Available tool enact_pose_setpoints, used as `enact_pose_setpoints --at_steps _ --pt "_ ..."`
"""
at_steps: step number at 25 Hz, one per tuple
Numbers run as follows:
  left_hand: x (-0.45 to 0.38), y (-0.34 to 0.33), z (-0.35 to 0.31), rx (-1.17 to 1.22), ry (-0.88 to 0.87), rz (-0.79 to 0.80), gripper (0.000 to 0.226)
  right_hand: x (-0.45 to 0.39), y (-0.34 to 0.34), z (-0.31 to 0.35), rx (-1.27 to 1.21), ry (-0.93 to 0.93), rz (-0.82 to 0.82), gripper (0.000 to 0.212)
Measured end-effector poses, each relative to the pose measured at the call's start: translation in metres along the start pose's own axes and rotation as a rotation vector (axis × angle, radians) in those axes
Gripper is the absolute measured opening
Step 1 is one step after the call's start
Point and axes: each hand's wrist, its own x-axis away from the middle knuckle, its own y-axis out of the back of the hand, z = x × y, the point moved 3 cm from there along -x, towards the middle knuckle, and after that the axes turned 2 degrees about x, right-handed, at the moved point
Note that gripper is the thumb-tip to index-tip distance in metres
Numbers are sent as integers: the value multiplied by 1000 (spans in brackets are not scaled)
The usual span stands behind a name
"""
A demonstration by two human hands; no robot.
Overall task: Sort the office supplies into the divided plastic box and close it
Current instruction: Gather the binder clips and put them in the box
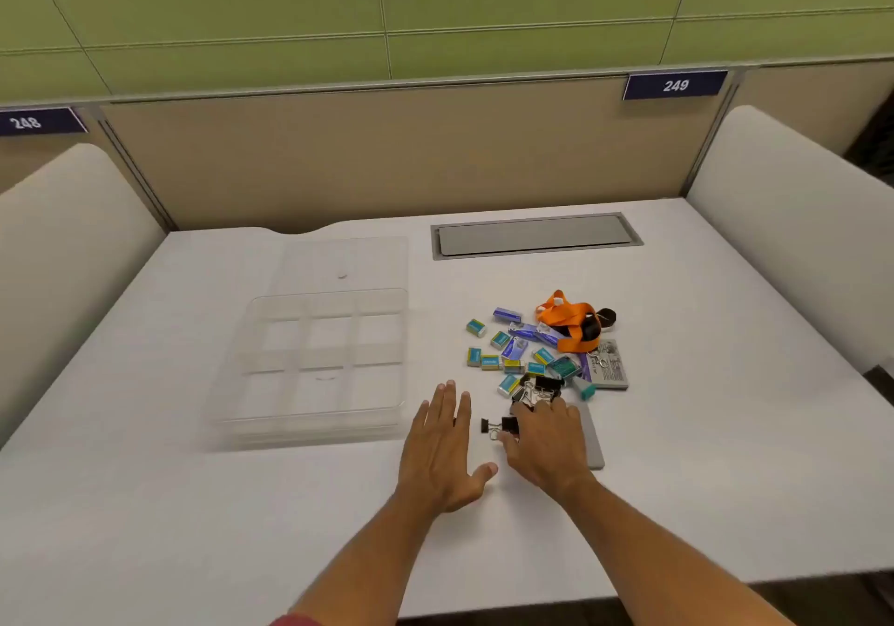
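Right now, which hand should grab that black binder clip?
The right hand: its fingers already touch the black binder clip. The left hand lies flat and open beside it.

"248" on left partition sign (41,121), "249" on right sign (675,85)

Clear glossy plastic box (309,359), matt white table (193,529)

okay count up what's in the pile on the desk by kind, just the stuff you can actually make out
Small staple boxes, teal or blue: about 15
Black binder clips: at least 3, heap partly hidden by the right hand
Orange lanyard: 1
Grey printed packet: 1
Dark round item: 1
Total: roughly 21
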Motion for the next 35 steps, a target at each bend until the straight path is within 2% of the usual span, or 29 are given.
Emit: enact_pose_setpoints --at_steps 8,11,16,20,26,30,35 --pt "-10 -3 18 -17 -62 -18 99 -15 -5 20 56 -94 29 40" --pt "-15 -5 21 -5 -68 -35 100 -16 4 18 -157 -157 -57 40" --pt "-21 -5 6 6 -116 9 96 -12 29 -8 -748 -273 -142 24" --pt "-26 -10 -20 34 -200 103 88 -6 33 -32 -957 -433 -168 33" --pt "-38 -19 -56 25 -375 124 63 0 25 -58 -921 -491 -203 46" --pt "-43 -23 -63 53 -377 105 43 -1 17 -68 -875 -508 -140 32" --pt "-47 -22 -59 61 -368 65 39 -7 11 -67 -794 -478 -130 32"
